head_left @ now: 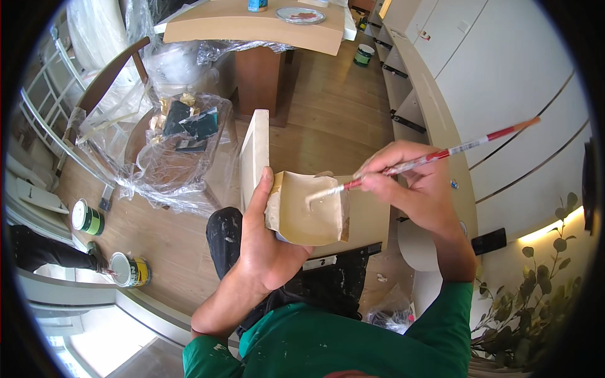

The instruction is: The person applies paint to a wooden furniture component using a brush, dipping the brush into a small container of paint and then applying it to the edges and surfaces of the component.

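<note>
Left hand (261,242) grips a cream-paint container (309,211); right hand (413,186) pinches a thin brush (435,155).

At frame centre the left hand (261,242) cradles a cut-open container (307,208) of cream paint while the right hand (416,189) dips a red-handled brush (428,157) into it, with two paint cans (107,242) on the floor at lower left.

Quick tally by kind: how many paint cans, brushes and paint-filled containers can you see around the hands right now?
Paint cans: 4 – green-banded and yellow on the floor at left, one by the far cabinets, a blue one on the table.
Brushes: 1 – thin red-handled brush in the right hand.
Paint-filled containers: 1 – cut-open container of cream paint in the left hand.
Total: 6
</note>
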The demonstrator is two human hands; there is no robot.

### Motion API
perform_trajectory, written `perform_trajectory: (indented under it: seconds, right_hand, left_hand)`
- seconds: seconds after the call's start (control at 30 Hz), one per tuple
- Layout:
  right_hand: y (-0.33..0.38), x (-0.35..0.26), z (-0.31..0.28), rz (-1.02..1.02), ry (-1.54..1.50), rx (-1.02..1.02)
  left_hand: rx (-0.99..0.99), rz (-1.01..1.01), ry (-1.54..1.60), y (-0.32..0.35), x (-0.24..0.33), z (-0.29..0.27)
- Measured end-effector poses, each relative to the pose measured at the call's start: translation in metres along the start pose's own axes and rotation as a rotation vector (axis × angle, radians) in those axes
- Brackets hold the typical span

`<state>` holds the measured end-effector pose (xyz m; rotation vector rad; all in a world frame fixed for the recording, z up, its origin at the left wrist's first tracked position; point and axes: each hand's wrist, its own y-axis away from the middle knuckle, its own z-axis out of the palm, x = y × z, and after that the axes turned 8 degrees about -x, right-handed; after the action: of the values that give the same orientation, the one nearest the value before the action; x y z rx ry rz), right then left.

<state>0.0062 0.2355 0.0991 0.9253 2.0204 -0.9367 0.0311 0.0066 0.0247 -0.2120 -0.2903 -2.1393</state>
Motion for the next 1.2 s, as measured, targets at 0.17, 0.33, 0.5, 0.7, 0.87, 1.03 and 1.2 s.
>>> perform_trajectory:
  seconds: [0.17, 0.33, 0.5, 0.7, 0.87, 1.03, 1.2]
  right_hand:
    - [0.000, -0.003, -0.003, 0.034, -0.024, -0.070]
    - [0.000, -0.002, -0.013, 0.050, -0.017, -0.205]
    - [0.001, -0.003, -0.011, 0.066, -0.166, -0.043]
    - [-0.001, 0.003, -0.013, 0.083, -0.129, -0.119]
    - [-0.002, 0.003, -0.014, 0.093, -0.125, -0.111]
    - [0.005, 0.002, -0.019, 0.029, -0.247, -0.039]
    - [0.013, 0.014, -0.027, -0.035, -0.222, -0.053]
  left_hand:
    - [-0.006, -0.004, 0.005, 0.000, -0.001, -0.001]
    - [0.007, 0.003, 0.001, -0.001, -0.002, -0.001]
    - [-0.044, -0.030, -0.031, -0.001, 0.000, -0.005]
    - [-0.060, -0.056, -0.073, 0.003, 0.000, -0.004]
    - [0.000, -0.042, -0.045, 0.003, 0.000, 0.002]
    - [-0.001, -0.062, -0.037, 0.005, 0.004, 0.005]
    - [-0.060, -0.045, 0.032, 0.005, 0.008, -0.002]
